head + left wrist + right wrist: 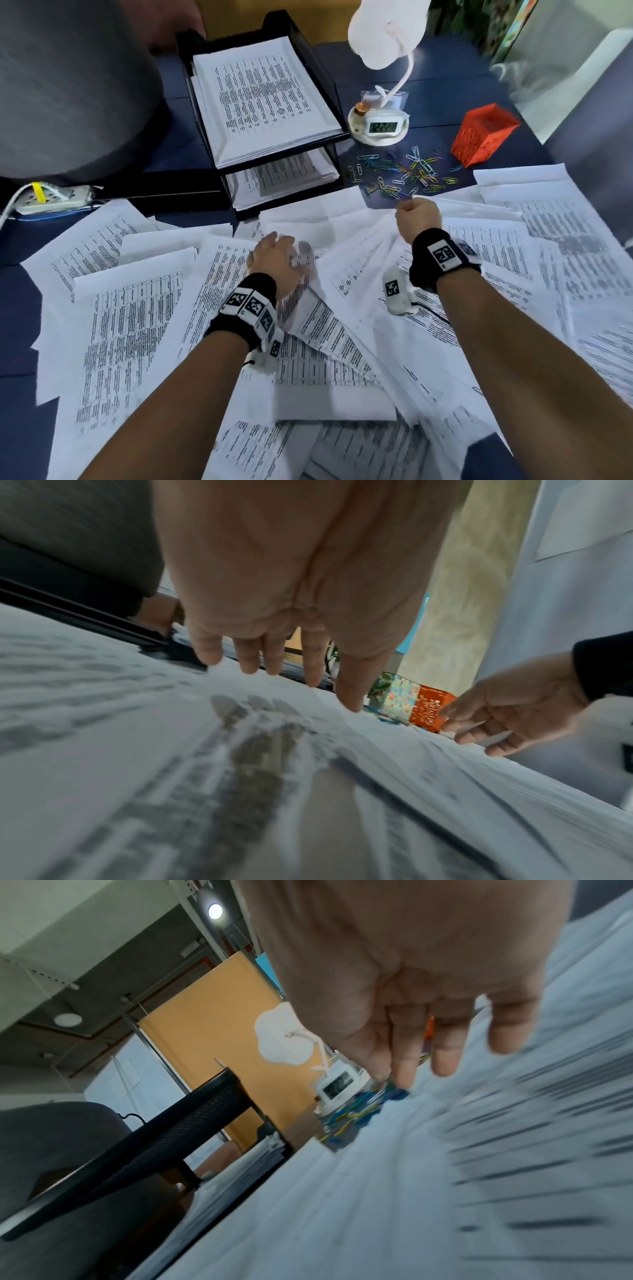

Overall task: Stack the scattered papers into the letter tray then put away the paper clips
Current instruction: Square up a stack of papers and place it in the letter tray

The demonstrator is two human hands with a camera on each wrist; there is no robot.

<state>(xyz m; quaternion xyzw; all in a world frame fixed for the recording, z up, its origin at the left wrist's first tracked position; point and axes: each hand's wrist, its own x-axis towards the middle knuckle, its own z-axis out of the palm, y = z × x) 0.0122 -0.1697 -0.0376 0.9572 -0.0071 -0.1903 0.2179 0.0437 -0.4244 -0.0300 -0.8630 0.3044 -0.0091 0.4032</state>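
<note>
- Neither hand gripped anything: left hand hovered flat, fingers extended, over the scattered papers; right hand hung loosely curled at their far edge.
- Letter tray lay ahead-left, nearer the left hand.
- Paper clips lay just beyond the right hand.

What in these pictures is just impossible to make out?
- Print on the scattered papers: too small in the head view, blurred in both wrist views.
- Lower tier of the letter tray: mostly hidden by the upper tier.
- Inside of the orange basket: not visible from this angle.
- Paper clips: too small to count.
</note>
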